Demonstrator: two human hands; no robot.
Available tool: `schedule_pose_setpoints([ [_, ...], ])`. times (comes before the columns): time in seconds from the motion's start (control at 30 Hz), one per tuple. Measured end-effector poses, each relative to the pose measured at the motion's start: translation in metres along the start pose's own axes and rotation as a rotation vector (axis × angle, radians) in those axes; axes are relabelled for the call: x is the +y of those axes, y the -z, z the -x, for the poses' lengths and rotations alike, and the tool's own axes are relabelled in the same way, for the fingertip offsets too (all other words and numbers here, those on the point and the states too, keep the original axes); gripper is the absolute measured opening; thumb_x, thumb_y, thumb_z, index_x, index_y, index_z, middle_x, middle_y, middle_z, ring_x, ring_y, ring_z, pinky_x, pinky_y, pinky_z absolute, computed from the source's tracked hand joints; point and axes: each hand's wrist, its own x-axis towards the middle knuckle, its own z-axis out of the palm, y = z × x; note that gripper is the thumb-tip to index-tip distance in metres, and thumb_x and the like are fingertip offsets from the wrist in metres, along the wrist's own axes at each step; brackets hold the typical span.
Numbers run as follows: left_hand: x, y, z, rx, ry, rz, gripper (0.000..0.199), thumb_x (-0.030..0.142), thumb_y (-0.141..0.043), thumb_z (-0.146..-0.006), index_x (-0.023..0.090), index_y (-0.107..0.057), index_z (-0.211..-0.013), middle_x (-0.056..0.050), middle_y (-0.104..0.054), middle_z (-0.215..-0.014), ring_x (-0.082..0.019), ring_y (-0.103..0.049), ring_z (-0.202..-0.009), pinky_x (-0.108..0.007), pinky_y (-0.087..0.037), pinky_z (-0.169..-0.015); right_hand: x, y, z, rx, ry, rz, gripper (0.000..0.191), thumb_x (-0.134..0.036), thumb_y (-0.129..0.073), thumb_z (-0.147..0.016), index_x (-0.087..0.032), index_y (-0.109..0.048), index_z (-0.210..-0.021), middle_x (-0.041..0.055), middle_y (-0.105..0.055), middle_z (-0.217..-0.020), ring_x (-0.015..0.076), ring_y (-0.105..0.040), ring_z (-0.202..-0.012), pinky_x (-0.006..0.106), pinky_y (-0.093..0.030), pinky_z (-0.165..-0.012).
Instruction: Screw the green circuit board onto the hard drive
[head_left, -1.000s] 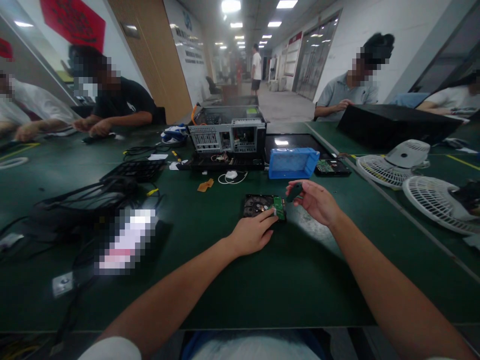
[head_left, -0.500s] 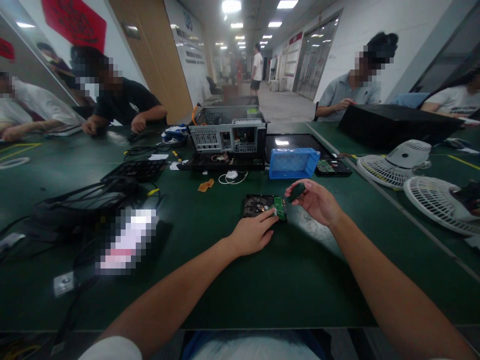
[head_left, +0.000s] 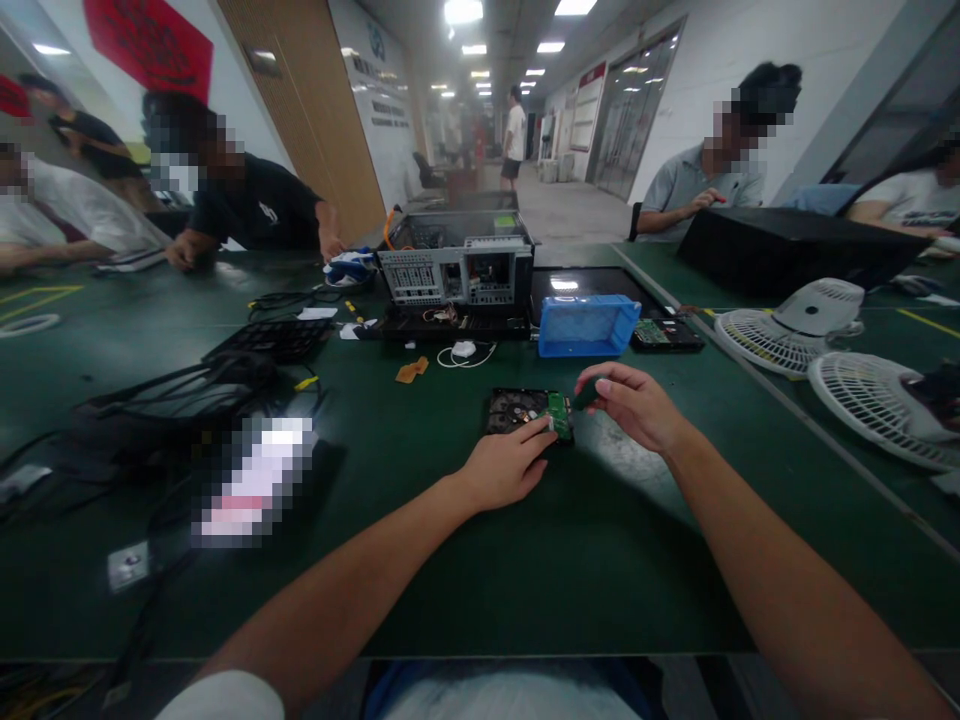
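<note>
A hard drive lies on the green table, its green circuit board facing up at the right end. My left hand rests on its near edge, fingers stretched over the board and thumb apart. Just right of the drive, my right hand is closed on a small dark green oblong object. Its exact kind and any tip are too dark to make out.
Beyond the drive stand a blue plastic bin and an opened computer case. Another circuit-board device lies right of the bin. White fan parts are at right; a lit phone and black cables are at left. Several people sit opposite.
My right hand has lowered slightly, and the dark green object has tilted and dropped a little beside the drive. My left hand and the drive have stayed put.
</note>
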Motion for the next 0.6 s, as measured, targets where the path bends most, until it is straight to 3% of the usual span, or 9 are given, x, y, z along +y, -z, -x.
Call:
schedule_pose_setpoints([
  [0.13,0.0003,0.0011,-0.0001,-0.005,0.005,-0.002,0.049,0.035,-0.046,-0.102,0.026,-0.045,-0.150,-0.005,-0.038,-0.163,-0.024,-0.064,-0.122,-0.035,-0.062,-0.086,0.0012,-0.0043,0.0004,-0.033,-0.002,-0.019,0.022,-0.036,-0.081,-0.083,-0.022,-0.069,-0.095,0.0076,-0.073,-0.111,0.0205,-0.068,-0.099,0.027,-0.052,-0.065],
  [0.23,-0.0001,-0.0003,0.0000,0.004,0.005,-0.009,0.048,0.035,-0.046,-0.102,0.026,-0.045,-0.150,-0.004,-0.038,-0.163,-0.024,-0.064,-0.124,-0.035,-0.061,-0.086,0.0033,-0.0050,-0.0008,-0.021,-0.011,-0.061,0.023,-0.038,-0.079,-0.085,-0.024,-0.064,-0.096,0.0070,-0.076,-0.105,0.0209,-0.070,-0.096,0.026,-0.052,-0.062],
  [0.43,0.0000,0.0001,-0.0004,-0.007,0.007,-0.001,0.050,0.034,-0.047,-0.101,0.027,-0.046,-0.150,-0.006,-0.040,-0.162,-0.025,-0.062,-0.127,-0.037,-0.061,-0.088,0.0050,-0.0012,-0.0046,-0.006,-0.051,-0.127,0.037,-0.056,-0.059,-0.095,-0.023,-0.071,-0.107,0.0094,-0.074,-0.099,0.0219,-0.069,-0.091,0.030,-0.053,-0.063],
  [0.6,-0.0009,-0.0015,-0.0004,-0.007,0.009,-0.003,0.051,0.034,-0.048,-0.101,0.027,-0.045,-0.151,-0.006,-0.039,-0.163,-0.025,-0.063,-0.125,-0.037,-0.062,-0.088,0.0050,0.0005,-0.0048,-0.020,-0.054,-0.124,0.034,-0.049,-0.060,-0.096,-0.021,-0.075,-0.108,0.0096,-0.072,-0.100,0.0216,-0.066,-0.094,0.029,-0.053,-0.065],
])
